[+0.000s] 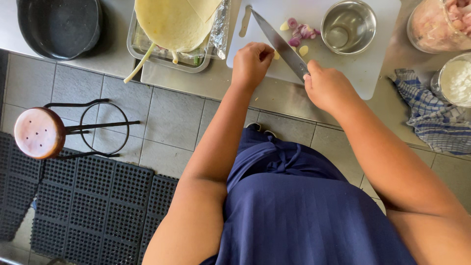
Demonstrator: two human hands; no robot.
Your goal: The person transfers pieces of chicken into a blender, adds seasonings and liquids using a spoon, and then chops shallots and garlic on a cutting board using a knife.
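My right hand (327, 87) grips the handle of a large kitchen knife (278, 43) whose blade lies across the white cutting board (363, 68). Curled on the board's near edge, my left hand (251, 64) presses a small pale clove that is mostly hidden under the fingers, right beside the blade. Chopped purple shallot pieces (301, 33) and pale garlic cloves (303, 50) lie on the board beyond the knife. A small steel bowl (348, 25) stands on the board to the right of them.
A foil-lined tray (167, 56) holds flat pale dough sheets. A dark pan (59, 24) sits at far left. At right stand a container of raw meat (439, 24), a jar of white powder (454, 81) and a checked cloth (427, 113). A wooden stool (39, 132) stands on the floor.
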